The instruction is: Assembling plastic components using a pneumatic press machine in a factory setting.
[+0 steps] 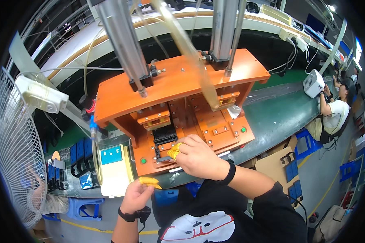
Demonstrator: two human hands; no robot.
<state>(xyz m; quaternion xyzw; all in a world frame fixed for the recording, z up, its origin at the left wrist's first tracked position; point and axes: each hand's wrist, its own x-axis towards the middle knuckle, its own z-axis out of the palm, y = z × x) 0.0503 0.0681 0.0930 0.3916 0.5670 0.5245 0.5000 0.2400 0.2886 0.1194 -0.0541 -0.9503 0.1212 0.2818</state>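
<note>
Nearest the camera, a blurred yellowish tube [189, 48] slanted down the upper centre, hiding some of the orange press [172, 75]. At centre-left, a black part [165, 134] lay in the press's left bay. Just below it, the right hand [196, 156] had bunched fingers; whether they gripped anything, I could not tell. The left hand [138, 196], lower down, was loosely extended, seemingly empty. A premature press stroke might have pinched fingers. A white fan [22, 150] crowded the left edge.

Yellow finger covers [149, 181] and black wristbands [230, 171] accompany a black T-shirt [271, 214].
</note>
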